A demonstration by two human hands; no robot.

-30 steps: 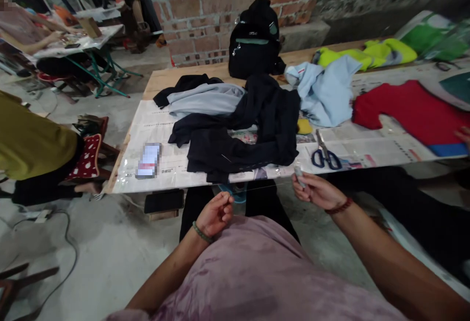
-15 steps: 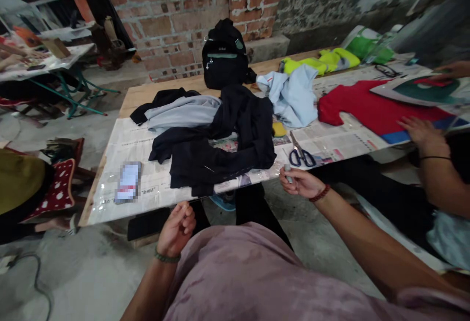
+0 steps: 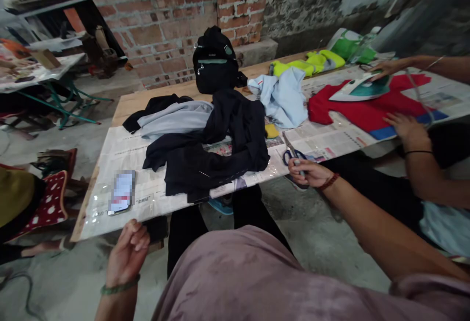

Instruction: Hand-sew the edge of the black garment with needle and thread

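Note:
My left hand (image 3: 129,250) is off the front edge of the table, low on the left and below the phone (image 3: 122,191). Its fingers are closed in a pinch; whatever they hold is too small to see. Over the table's front edge, my right hand (image 3: 312,173) is closed too, with a small grey cylinder-like piece (image 3: 299,168) at the fingers that I cannot identify. Just behind that hand lie scissors (image 3: 292,150) with dark blue handles. Between my hands, a black garment (image 3: 205,169) is spread on the table, a light thread line on its front part.
Newspaper (image 3: 147,196) under clear film covers the table. Behind the black garment are grey cloth (image 3: 176,119), a black backpack (image 3: 216,64) and light blue cloth (image 3: 284,98). At right, a co-worker's hand moves an iron (image 3: 362,88) over a red garment (image 3: 398,110).
My left hand has moved left and down, away from the black garment. My right hand has shifted slightly right, near the scissors. The co-worker's iron has moved left across the red garment.

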